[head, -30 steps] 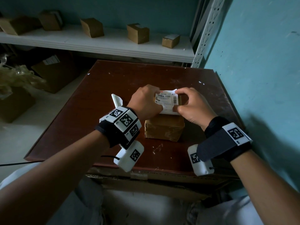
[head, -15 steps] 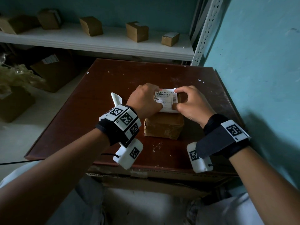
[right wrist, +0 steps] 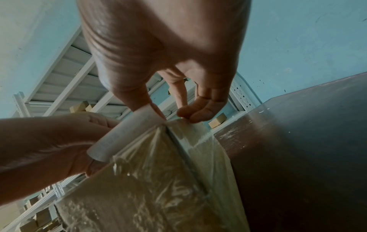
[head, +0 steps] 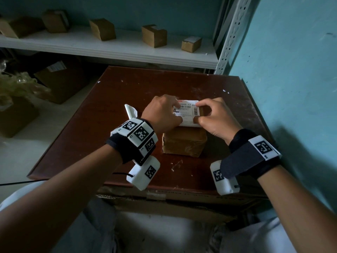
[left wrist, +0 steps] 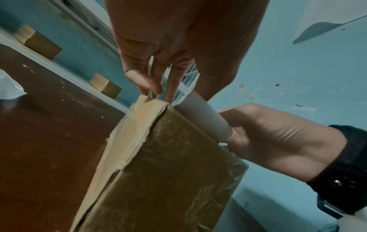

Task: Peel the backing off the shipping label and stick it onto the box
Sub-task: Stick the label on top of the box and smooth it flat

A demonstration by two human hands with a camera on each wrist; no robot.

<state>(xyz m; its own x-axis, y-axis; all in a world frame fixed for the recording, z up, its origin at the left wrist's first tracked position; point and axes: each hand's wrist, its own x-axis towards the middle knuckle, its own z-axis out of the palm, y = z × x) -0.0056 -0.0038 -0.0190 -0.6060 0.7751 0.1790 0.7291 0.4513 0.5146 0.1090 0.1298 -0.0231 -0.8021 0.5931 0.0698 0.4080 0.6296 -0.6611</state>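
Observation:
A brown cardboard box (head: 184, 142) wrapped in clear tape stands on the dark red table (head: 118, 95). The white shipping label (head: 187, 114) lies over the box top, printed side up. Its near edge (left wrist: 202, 117) curls free over the box's front edge. My left hand (head: 171, 112) pinches the label's left side, index finger on top and thumb at the near edge. My right hand (head: 201, 113) pinches the right side the same way. In the right wrist view the right thumb touches the curled label (right wrist: 127, 133). A peeled white backing strip (head: 131, 110) lies left of my left wrist.
A white shelf (head: 127, 50) behind the table carries several small cardboard boxes. A teal wall (head: 291, 79) runs close along the table's right side. Larger cartons (head: 60, 79) sit on the floor to the left. A scrap of clear tape (head: 176, 164) lies in front of the box.
The label was held tilted above the box; now both hands have brought it down flatter onto the box top. The box and the backing strip have not moved.

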